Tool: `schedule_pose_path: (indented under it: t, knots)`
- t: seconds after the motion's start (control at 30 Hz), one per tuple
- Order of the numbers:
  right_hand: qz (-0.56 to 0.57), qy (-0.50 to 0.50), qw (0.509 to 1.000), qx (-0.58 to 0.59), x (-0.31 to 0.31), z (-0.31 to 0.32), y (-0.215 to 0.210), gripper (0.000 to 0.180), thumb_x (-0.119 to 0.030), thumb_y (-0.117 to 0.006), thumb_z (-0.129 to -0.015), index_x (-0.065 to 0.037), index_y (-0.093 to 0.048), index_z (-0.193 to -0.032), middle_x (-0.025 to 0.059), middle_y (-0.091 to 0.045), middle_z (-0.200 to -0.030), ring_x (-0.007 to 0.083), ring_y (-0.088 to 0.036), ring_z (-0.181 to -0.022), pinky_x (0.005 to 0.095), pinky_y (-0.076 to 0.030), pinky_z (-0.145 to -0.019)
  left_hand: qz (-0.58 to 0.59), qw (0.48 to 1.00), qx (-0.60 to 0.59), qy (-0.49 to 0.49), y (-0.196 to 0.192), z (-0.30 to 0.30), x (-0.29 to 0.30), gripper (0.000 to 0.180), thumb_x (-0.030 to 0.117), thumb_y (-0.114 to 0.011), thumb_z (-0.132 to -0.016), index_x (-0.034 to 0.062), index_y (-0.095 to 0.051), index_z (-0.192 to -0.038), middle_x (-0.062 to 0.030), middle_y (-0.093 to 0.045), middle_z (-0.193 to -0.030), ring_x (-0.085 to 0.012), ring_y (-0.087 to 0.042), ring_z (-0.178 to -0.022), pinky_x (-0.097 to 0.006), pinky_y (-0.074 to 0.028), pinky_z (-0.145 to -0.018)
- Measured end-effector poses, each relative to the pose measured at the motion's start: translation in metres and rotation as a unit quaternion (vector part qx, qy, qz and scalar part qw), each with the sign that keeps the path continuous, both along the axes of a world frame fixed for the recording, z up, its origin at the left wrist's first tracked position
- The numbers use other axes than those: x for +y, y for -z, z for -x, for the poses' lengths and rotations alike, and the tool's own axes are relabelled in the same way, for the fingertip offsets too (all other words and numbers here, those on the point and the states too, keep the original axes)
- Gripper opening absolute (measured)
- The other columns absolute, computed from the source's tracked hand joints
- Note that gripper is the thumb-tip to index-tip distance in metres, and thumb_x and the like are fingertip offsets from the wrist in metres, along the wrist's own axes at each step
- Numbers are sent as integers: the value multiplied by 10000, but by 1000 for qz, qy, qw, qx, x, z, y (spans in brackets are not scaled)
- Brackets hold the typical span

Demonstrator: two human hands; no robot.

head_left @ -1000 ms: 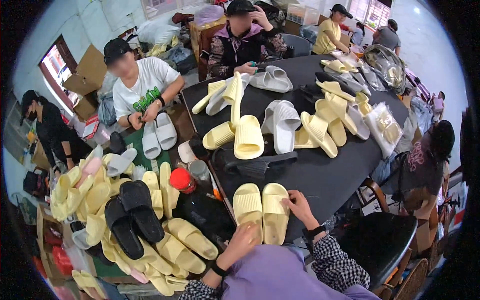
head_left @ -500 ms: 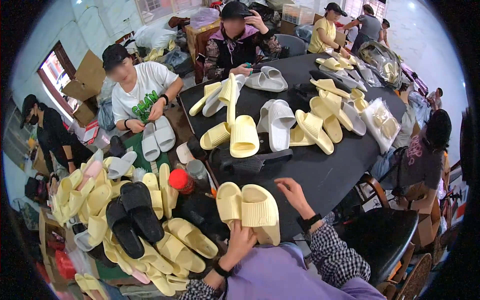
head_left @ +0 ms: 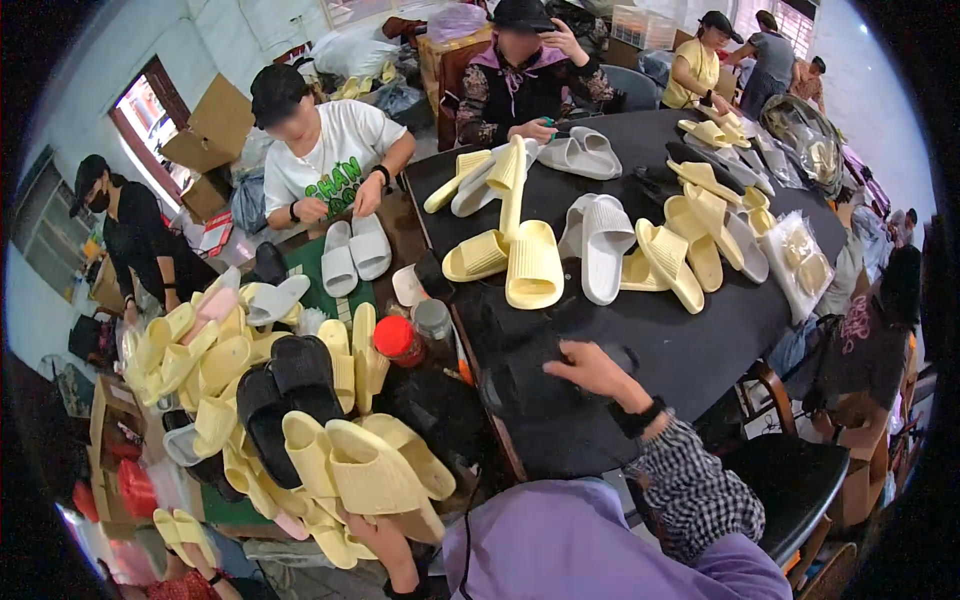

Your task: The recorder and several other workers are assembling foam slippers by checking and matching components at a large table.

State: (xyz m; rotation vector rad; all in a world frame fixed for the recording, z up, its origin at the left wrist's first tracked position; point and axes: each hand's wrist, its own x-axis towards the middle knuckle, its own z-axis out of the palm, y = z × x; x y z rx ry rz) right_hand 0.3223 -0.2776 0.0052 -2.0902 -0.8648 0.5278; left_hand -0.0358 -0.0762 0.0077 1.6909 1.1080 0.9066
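Note:
My left hand grips a pair of pale yellow slippers from below, at the near side of a heap of yellow slippers. Their ribbed straps face up, and the slippers partly hide my fingers. Over the black table, my right hand has its fingers on a pair of black slippers, which are blurred and hard to make out against the dark top. Black slippers also lie on the heap, beside the pair in my left hand.
A red-lidded jar and a grey-lidded jar stand between heap and table. Yellow slippers and grey slippers cover the table's far part. A person in white sits behind grey slippers. A black chair is at right.
My left hand has carried the yellow slippers left, from the table's near edge to the heap. My right hand has reached the black slippers, which have come nearer to me. The view has shifted.

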Motion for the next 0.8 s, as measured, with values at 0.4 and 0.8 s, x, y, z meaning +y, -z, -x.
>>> schedule_pose_path:
  t: [0.4, 0.8]
  knots:
    - [114, -10, 991, -76, -60, 38, 27, 406, -298, -681, -841, 20, -594, -1077, 208, -646, -774, 322, -651, -688, 382, -493, -623, -4, 999, 39, 32, 3, -11, -16, 317, 60, -535, -881, -46, -573, -1177, -207, -520, -1233, -366, -458, -1193, -398, -350, -1004]
    - [106, 23, 984, -144, -59, -17, 18, 454, -93, -683, -777, -130, -559, -1212, 122, -526, -1188, 330, -627, -869, 410, -526, -782, -21, 998, 58, -32, -11, -1, -23, 339, 69, -549, -854, -51, -576, -1170, -226, -511, -1274, -374, -437, -1227, -395, -333, -1027]
